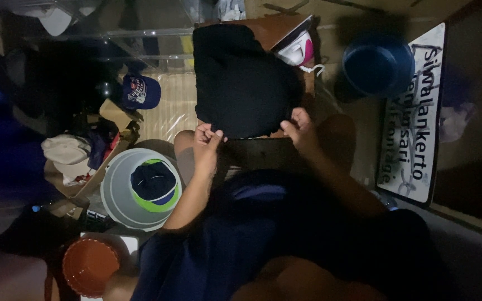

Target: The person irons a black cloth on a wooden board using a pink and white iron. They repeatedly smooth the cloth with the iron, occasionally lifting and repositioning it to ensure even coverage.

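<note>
A folded black garment (241, 78) lies on a small brown board (277, 30) in front of me. My left hand (206, 142) pinches its near left corner. My right hand (298, 129) grips the near right corner. Both hands hold the cloth's front edge, above my knees. A white and pink iron (298, 50) rests at the board's far right corner, touching the garment's edge.
A grey bucket (117, 192) with a dark cap inside stands at my left, an orange bowl (88, 266) below it. A blue cap (140, 92) and piled clothes (68, 153) lie further left. A blue tub (377, 67) and a white lettered sign (417, 117) are at right.
</note>
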